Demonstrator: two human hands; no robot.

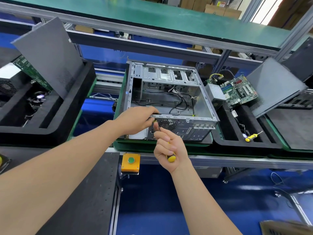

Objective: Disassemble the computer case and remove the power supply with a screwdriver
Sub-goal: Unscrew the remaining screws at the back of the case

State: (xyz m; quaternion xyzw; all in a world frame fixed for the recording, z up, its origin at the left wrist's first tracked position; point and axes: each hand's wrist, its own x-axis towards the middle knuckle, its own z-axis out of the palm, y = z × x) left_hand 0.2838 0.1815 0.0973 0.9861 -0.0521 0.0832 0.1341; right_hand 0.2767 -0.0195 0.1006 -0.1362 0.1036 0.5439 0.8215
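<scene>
We're on an aluminium-framed assembly bench (237,161), blue floor (169,200) below and a green-matted upper shelf (152,12) running across above. Brown cardboard boxes (221,9) are stacked behind it, and one carries a yellow label too blurred to read.

Centre stage is the open grey metal computer case (199,118). It lies on its side on a green tray (135,145), rear panel facing the person, with black cables loose inside.

The left hand (137,120) grips the case's near top edge, fingers curled over it. The right hand (169,150) is wrapped around the yellow-and-black screwdriver (171,157), whose tip is up at the rear panel beside the round fan grille.

To the right is a black foam tray (237,143) with plenty in it:
- a grey boxed power supply unit (216,94)
- a green motherboard (240,91)
- a leaning grey side panel (274,87)
- a second yellow-handled screwdriver (252,136)

Over on the left, another grey panel (49,53) leans in its own tray. An orange box with a green push-button (130,162) is fixed to the bench's front rail. The board markings are too small to read.
</scene>
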